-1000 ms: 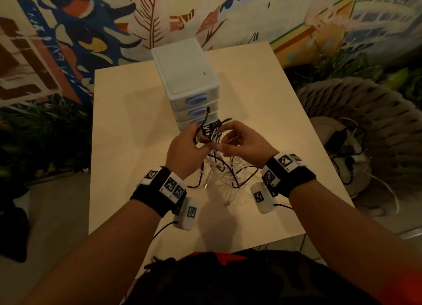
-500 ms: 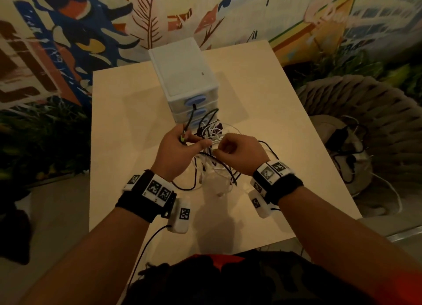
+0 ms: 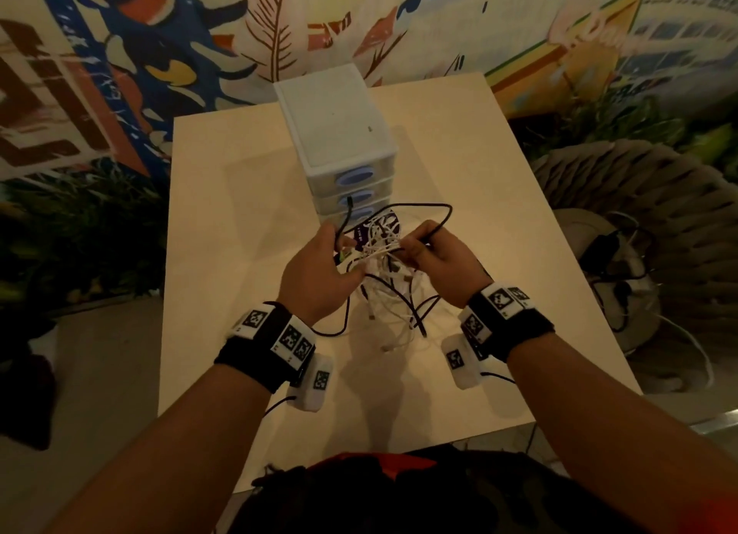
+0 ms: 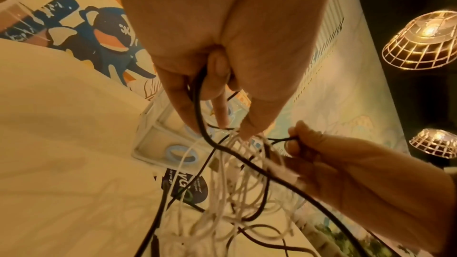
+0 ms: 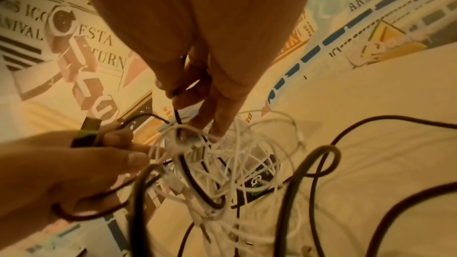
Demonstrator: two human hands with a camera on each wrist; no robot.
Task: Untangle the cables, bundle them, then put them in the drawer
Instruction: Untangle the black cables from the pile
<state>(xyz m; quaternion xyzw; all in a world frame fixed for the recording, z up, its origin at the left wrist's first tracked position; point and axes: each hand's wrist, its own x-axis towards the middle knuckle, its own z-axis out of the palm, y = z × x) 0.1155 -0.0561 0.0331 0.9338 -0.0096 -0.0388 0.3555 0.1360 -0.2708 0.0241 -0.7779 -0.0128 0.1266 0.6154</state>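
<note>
Where the mural wall ends: the pale bench [image 3: 223,230] begins, carrying everything below.
Drawer unit: a white three-drawer unit [image 3: 335,122] with blue oval handles stands upright at the far middle of the bench, all drawers closed.
Cables: a tangle of white and black cables [image 3: 383,250] is held up above the bench just in front of the drawer unit, loose ends trailing down onto the surface.
Black cable: one black cable [image 3: 431,210] arcs up over the tangle and comes down to the right hand.
Left hand: the left hand [image 3: 319,270] grips a black cable and its plug, fingers curled, thumb against the white strands.
Right hand: the right hand [image 3: 447,262] pinches the black cable between thumb and fingers.
Label card: a dark printed card [image 3: 375,230] hangs among the cables.
</note>
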